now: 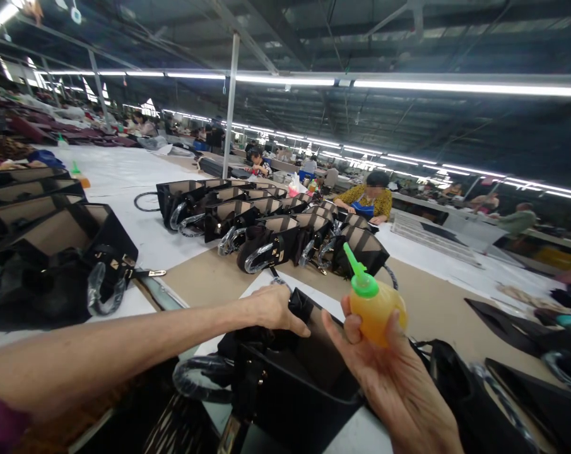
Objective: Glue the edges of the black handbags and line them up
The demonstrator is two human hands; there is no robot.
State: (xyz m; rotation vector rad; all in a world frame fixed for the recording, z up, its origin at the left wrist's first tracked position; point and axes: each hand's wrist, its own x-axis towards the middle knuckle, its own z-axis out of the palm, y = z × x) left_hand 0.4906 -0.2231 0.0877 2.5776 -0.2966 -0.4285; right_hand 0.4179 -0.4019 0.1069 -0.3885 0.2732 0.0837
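Note:
A black handbag [299, 384] with a tan lining stands open in front of me, its handle wrapped in clear plastic. My left hand [276, 309] is closed on the bag's far upper edge, thumb toward the inside; its other fingertips are hidden. Above the right side of the bag, my right hand [384, 366] holds a squeeze bottle [377, 309] of yellow-orange liquid. The bottle has a green cap and a green nozzle pointing up and to the left.
Rows of black handbags [270, 243] stand across the table [209, 280], with more handbags [53, 265] at the left. Black pieces [507, 328] lie at the right. A person in a yellow patterned top [382, 202] sits beyond the bags.

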